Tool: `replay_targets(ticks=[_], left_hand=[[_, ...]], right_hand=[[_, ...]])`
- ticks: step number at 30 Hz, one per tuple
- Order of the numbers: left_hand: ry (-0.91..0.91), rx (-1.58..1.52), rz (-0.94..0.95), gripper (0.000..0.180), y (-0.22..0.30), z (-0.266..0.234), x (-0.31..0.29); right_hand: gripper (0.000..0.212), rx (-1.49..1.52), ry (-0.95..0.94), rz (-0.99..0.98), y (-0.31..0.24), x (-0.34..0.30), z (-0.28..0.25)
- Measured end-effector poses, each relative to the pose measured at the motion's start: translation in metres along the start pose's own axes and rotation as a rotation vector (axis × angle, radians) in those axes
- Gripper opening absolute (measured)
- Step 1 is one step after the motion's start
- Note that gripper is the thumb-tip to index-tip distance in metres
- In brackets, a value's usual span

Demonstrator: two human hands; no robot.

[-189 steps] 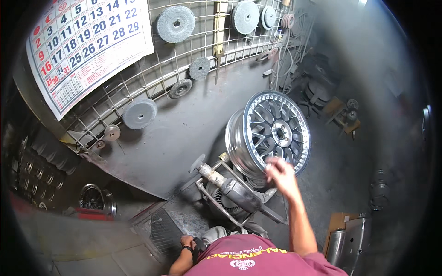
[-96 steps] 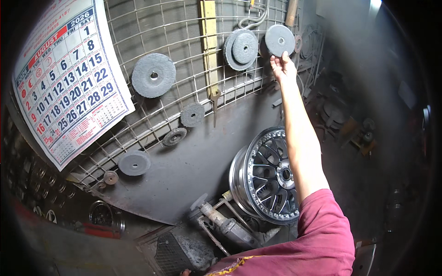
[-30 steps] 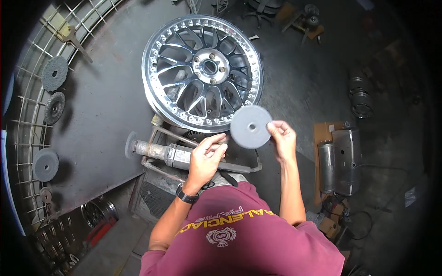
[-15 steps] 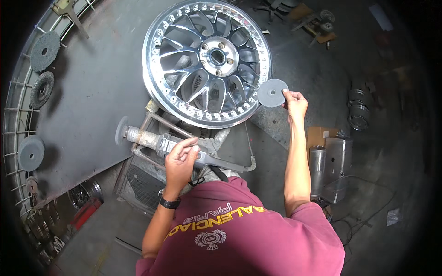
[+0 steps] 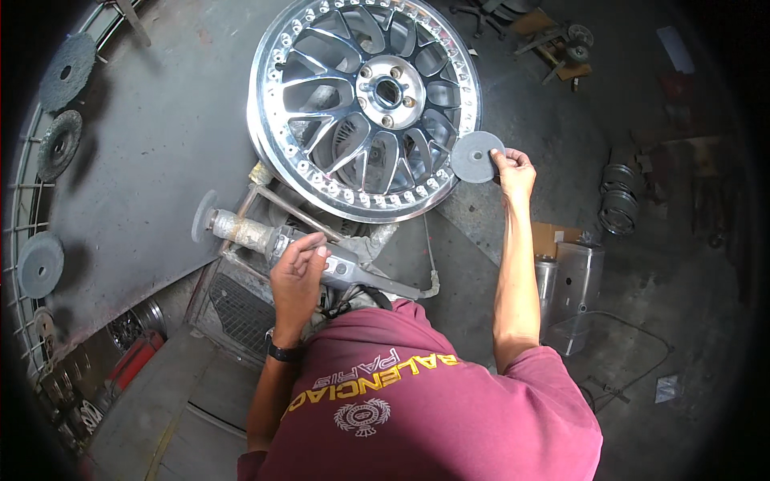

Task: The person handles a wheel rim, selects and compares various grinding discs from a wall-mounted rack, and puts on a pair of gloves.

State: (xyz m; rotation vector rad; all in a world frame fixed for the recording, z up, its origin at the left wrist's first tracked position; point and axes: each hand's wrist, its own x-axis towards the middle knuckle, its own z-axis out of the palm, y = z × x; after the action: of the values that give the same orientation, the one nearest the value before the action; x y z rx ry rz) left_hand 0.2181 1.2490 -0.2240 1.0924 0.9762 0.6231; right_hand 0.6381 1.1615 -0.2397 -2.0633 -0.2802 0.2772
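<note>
Between the thumb and fingers of my right hand (image 5: 515,170) is a round grey abrasive disc (image 5: 476,157) with a small centre hole. The disc is level with the lower right rim of a shiny multi-spoke alloy wheel (image 5: 317,185). Over the body of a grey power polisher (image 5: 341,269) is my left hand (image 5: 297,280), its fingers curled and its thumb close to the fingertips. What those fingers hold, if anything, I cannot make out. The polisher lies crosswise at my lap, a thin grey disc (image 5: 204,216) mounted on its left end.
A metal frame (image 5: 281,207) stands under the wheel. Several abrasive discs hang along the wire rack at left, one a grey disc (image 5: 41,265). More wheels (image 5: 618,211) and metal canisters (image 5: 579,276) stand at right. A cable (image 5: 642,329) runs over the floor.
My left hand has shifted slightly left and down along the polisher. The right hand still holds the disc by the wheel rim. The view has tilted a little.
</note>
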Motion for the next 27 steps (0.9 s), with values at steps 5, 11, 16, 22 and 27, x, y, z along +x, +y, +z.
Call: replay_targets(ticks=[5, 11, 16, 22, 27], left_hand=[[-0.001, -0.015, 0.013, 0.026, 0.002, -0.002, 0.002], [-0.010, 0.009, 0.026, 0.026, 0.003, -0.005, 0.002], [-0.005, 0.039, 0.014, 0.025, 0.003, -0.004, 0.002], [-0.015, 0.074, 0.013, 0.025, 0.005, 0.002, -0.001], [-0.009, 0.069, -0.045, 0.028, -0.001, 0.004, -0.002]], right_hand=[[0.042, 0.040, -0.018, 0.027, 0.007, 0.000, 0.005], [0.043, 0.039, 0.018, -0.014, 0.005, -0.002, 0.006], [0.043, 0.029, 0.056, -0.041, 0.025, 0.011, 0.005], [0.043, 0.007, 0.079, -0.001, 0.022, 0.007, 0.005], [0.045, 0.005, 0.075, -0.024, 0.025, 0.010, 0.005]])
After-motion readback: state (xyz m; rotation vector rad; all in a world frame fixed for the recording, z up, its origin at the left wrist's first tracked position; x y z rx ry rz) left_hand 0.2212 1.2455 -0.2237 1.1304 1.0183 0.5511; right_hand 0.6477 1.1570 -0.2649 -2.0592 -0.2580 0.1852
